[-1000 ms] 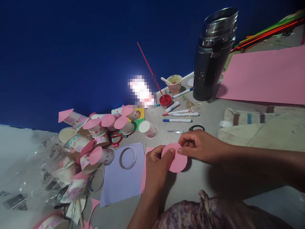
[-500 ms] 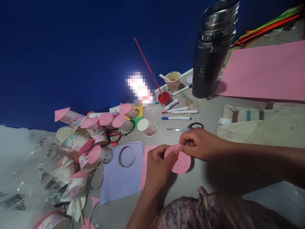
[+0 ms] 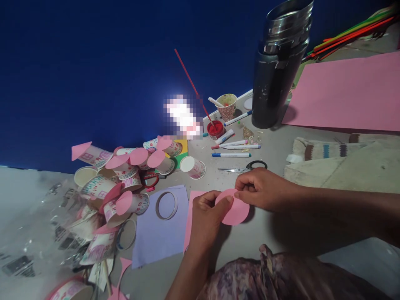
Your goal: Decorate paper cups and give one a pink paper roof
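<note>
Both hands pinch one pink paper circle [image 3: 236,211] just above the grey table. My left hand [image 3: 206,218] grips its left edge, thumb on top. My right hand [image 3: 261,188] pinches its upper right edge between thumb and fingertips. Under my left hand lies a pink paper sheet [image 3: 189,218] beside a lilac sheet [image 3: 158,231] with a tape ring [image 3: 166,205] on it. Black-handled scissors [image 3: 246,167] lie just beyond my right hand.
A heap of decorated paper cups with pink cone tops [image 3: 115,187] fills the left. Markers [image 3: 231,155], a red paint pot [image 3: 215,129] with a brush, a patterned cup [image 3: 227,106] and a tall steel flask [image 3: 278,66] stand behind. A large pink sheet [image 3: 343,96] and folded cloth [image 3: 337,162] lie right.
The hands have kept hold of the pink circle and shifted it slightly; its shape has changed a little between the fingers. The view has tilted a bit.
</note>
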The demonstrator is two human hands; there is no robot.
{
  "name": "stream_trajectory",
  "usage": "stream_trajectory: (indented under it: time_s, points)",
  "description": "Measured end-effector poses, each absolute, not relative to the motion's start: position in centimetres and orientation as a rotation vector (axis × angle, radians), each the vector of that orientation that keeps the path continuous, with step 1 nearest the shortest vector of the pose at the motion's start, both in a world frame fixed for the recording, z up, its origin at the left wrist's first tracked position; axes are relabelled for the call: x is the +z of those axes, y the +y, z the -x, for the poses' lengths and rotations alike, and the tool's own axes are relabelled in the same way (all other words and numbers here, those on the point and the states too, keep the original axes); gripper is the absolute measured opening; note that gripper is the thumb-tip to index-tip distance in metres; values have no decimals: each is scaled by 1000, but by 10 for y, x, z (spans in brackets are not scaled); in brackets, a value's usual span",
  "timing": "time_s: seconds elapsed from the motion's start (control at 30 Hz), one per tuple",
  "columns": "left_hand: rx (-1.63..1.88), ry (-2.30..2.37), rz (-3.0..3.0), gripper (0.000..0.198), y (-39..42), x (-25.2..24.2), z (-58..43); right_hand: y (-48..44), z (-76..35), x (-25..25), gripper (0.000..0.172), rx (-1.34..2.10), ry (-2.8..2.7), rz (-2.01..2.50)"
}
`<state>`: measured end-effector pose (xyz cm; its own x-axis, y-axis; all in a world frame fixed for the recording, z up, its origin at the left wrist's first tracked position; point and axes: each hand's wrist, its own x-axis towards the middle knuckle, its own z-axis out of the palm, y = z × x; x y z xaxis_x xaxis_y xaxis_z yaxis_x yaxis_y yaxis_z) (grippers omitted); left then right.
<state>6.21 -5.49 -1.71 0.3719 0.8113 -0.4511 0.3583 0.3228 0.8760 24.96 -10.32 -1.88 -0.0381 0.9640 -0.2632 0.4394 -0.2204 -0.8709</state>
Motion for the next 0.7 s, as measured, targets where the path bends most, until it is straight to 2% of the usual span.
stream_trajectory:
  time_s: [0.7]
  points:
    - [422, 1199, -1250, 25, -55, -16, -60, -103, -250, -21, 16, 1234, -1483, 1667]
